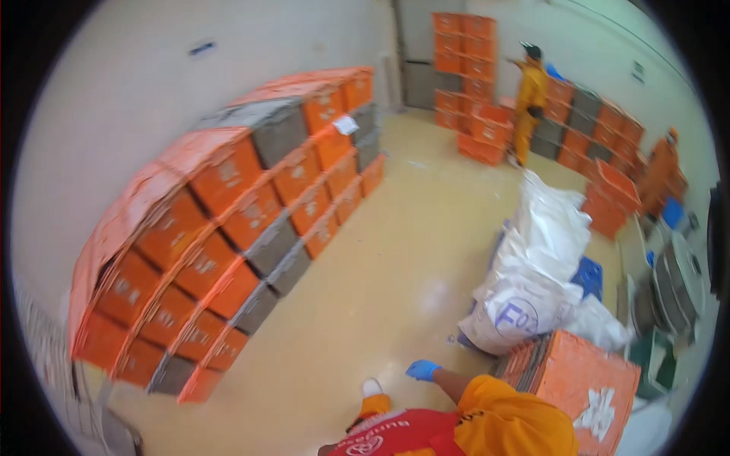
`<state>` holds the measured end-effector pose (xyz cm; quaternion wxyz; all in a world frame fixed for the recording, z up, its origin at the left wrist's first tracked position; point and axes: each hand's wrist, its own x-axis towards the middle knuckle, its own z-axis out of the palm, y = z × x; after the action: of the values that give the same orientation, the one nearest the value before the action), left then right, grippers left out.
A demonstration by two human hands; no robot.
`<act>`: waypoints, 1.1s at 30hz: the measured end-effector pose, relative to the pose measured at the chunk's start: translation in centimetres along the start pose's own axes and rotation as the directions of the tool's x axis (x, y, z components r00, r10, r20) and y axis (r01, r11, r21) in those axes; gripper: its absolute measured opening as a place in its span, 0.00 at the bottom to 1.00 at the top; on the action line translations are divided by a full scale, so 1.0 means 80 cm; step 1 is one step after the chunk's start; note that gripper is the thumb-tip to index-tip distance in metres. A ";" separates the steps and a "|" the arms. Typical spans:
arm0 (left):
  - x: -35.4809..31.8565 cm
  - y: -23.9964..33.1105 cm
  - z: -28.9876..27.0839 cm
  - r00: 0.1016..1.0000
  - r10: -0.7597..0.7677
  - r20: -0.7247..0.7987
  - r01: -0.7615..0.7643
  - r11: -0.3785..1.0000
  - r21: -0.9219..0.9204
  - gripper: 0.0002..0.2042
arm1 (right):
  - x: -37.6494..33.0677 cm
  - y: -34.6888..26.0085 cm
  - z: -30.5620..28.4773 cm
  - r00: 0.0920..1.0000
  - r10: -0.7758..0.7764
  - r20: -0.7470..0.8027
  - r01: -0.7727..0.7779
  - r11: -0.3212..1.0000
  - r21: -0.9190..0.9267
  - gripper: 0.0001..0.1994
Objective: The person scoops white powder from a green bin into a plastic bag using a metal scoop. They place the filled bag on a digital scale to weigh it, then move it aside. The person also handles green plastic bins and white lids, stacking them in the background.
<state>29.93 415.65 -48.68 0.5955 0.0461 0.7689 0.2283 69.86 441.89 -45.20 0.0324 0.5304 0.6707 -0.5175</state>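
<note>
My right hand (423, 370), in a blue glove, hangs over the floor at the lower middle, its arm in an orange-yellow sleeve. No held thing shows in it, and its fingers are too blurred to tell open from closed. A stack of flattened orange and grey crates (582, 372) stands beside my right arm. Just beyond lie large white sacks (525, 266), piled on a blue pallet (588, 278). Below my red apron (388, 435) shows one white shoe (371, 387). My left hand is out of view.
Along the left wall runs a tall stack of orange and grey crates (228, 178). A person in orange-yellow (530, 99) stands by far crates (464, 61); another person (660, 175) is at the right beside more crates (610, 199). A green bin (654, 365) stands at the right.
</note>
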 end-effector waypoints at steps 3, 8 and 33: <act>0.063 0.131 0.004 0.995 -0.024 0.093 0.006 0.982 0.187 0.10 | 0.011 0.130 -0.038 0.886 0.424 -0.185 -0.408 0.905 0.122 0.19; 0.164 0.400 -0.001 0.996 0.040 0.075 -0.065 0.920 0.386 0.09 | 0.008 0.154 -0.104 0.710 0.676 -0.199 -0.486 0.674 0.556 0.14; 0.400 1.160 0.536 0.994 -0.043 0.104 -0.014 0.868 0.497 0.14 | 0.522 0.120 -0.975 0.670 0.490 -0.557 0.176 0.624 0.761 0.19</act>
<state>42.29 522.04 -47.70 0.6074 0.2046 0.7674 0.0154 98.24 526.08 -40.19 -0.4119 0.7125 0.2864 -0.4905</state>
